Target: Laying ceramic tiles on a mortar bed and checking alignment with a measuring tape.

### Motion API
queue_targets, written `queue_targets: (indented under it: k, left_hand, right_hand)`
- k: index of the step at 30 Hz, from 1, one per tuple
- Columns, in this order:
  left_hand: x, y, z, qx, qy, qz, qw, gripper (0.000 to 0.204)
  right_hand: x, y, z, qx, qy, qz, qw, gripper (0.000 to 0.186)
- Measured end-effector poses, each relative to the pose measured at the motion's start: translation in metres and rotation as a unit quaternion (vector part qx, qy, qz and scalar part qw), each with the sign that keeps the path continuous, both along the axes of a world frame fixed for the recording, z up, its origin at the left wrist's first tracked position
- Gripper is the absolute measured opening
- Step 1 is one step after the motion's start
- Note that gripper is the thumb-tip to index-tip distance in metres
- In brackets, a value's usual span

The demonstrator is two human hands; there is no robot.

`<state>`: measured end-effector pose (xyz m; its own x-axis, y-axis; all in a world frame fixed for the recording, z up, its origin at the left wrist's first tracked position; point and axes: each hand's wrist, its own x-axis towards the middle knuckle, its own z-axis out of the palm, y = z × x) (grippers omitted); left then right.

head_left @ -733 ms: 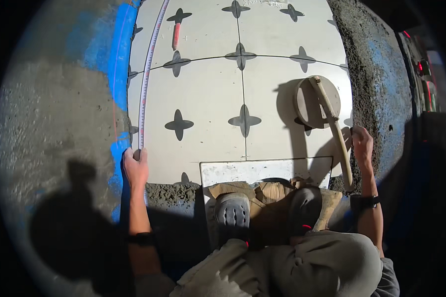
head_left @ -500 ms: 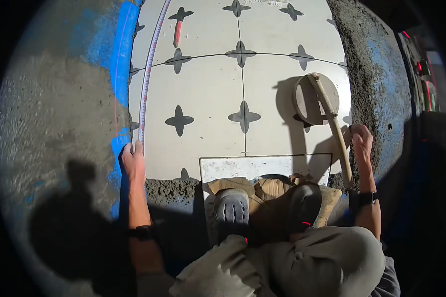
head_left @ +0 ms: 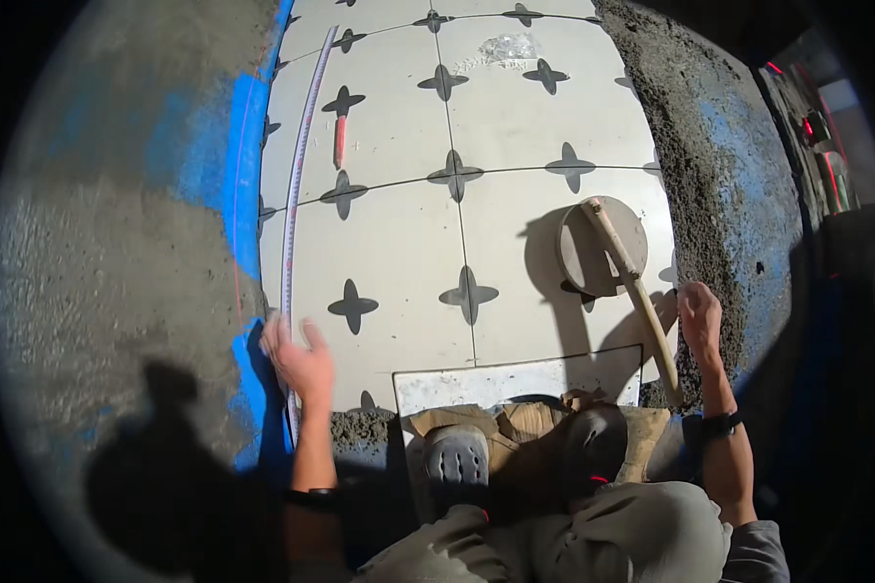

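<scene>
My left hand (head_left: 301, 360) is open, fingers spread, beside a white measuring tape (head_left: 306, 126) lying lengthwise over the left side of the cream tiles (head_left: 389, 253), which carry dark four-pointed motifs. My right hand (head_left: 700, 321) is closed at the tiles' right edge; what its fingers grip, if anything, is hidden. Near it lies a mallet (head_left: 632, 291) with a round pale head and a wooden handle. A red marker-like tool (head_left: 340, 141) rests on an upper left tile.
Rough mortar (head_left: 671, 117) borders the tiles on the right, blue-painted concrete (head_left: 246, 175) on the left. My clogged feet (head_left: 457, 457) stand on cardboard over a white board (head_left: 428, 389). Small items with red lights (head_left: 815, 126) sit at far right. My shadow falls lower left.
My left hand has opened, fingers lifting from the tape, and shifted right. The view has tilted, so the tiles appear lower and more of their far part shows.
</scene>
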<state>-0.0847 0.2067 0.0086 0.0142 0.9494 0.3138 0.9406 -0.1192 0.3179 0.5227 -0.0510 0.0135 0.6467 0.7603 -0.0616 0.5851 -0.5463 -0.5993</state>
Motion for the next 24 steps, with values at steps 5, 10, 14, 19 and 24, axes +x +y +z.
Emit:
queue_targets:
  k: [5, 10, 14, 19, 24]
  left_hand:
    - [0.13, 0.007, 0.015, -0.06, -0.077, -0.313, 0.945, 0.041]
    - [0.185, 0.036, -0.023, -0.114, -0.019, -0.425, 0.898, 0.068]
    - [0.214, 0.069, -0.027, -0.121, 0.014, -0.425, 0.897, 0.076]
    - [0.214, 0.084, -0.03, -0.128, 0.037, -0.425, 0.895, 0.079]
    - [0.216, 0.085, -0.032, -0.135, 0.032, -0.434, 0.89, 0.072]
  right_hand:
    - [-0.06, 0.037, 0.062, -0.033, 0.207, 0.037, 0.977, 0.037]
    - [-0.111, 0.07, 0.063, -0.207, 0.146, 0.036, 0.967, 0.037]
    - [-0.089, 0.048, 0.043, -0.134, 0.117, -0.066, 0.982, 0.02]
    - [-0.071, 0.073, 0.062, -0.11, 0.125, -0.139, 0.976, 0.018]
    - [-0.081, 0.079, 0.068, -0.145, 0.136, -0.149, 0.969, 0.02]
